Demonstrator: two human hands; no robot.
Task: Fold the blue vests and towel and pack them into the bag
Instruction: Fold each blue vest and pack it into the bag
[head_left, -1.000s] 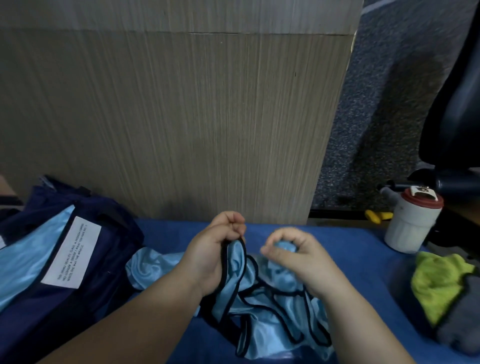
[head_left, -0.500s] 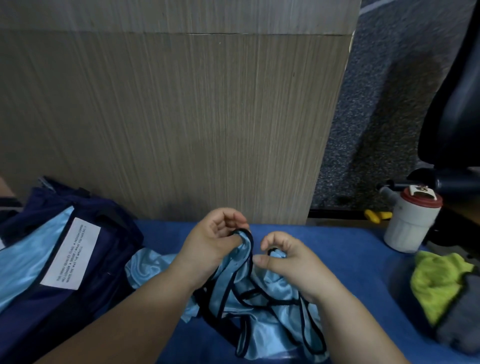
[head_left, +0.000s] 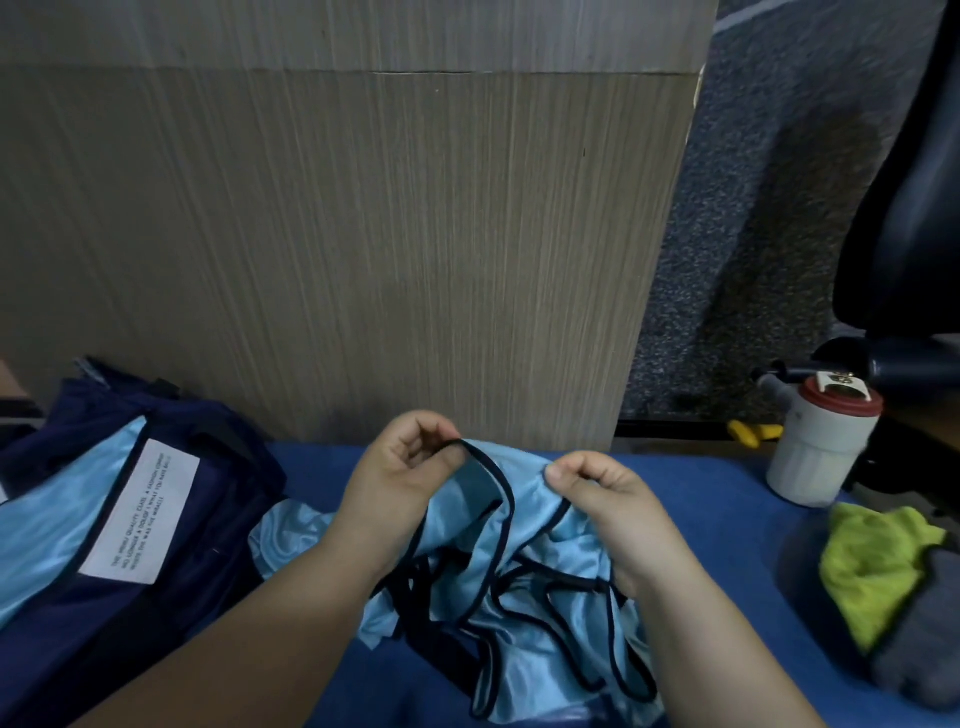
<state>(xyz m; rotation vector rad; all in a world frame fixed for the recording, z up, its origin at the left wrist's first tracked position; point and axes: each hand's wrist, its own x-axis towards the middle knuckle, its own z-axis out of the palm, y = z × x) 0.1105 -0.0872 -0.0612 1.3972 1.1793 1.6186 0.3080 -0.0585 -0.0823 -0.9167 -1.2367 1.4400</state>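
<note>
**A:** Fingers (head_left: 415, 434) of the left hand (head_left: 405, 473) are curled, pinching the dark piping on the shiny light-blue satin vest (head_left: 524, 577). The right hand (head_left: 608, 499) pinches the same upper edge just beside it, thumb on top.

**B:** Where's the rest of the vest?

**A:** It hangs crumpled from both grips onto the blue table covering (head_left: 701, 499), between the forearms, with its piped loops tangled. The navy fabric bag with the white printed label (head_left: 223, 457) lies near it on the left. Light-blue fabric shows there too; whether that's a packed vest, I can't tell.

**B:** So no fold made yet?

**A:** I'd judge not. This looks like finding the garment's shape first.

**B:** How to do that well?

**A:** Slide the hands apart along the piping until each reaches a shoulder. Lift so the loops drop free, then lay it flat and smooth it. Satin probably slips, so grip the trim, not the cloth. Stay clear of the yellow-green cloth (head_left: 872, 566) and the white ribbed jar with the red lid (head_left: 821, 452) on the right.
</note>
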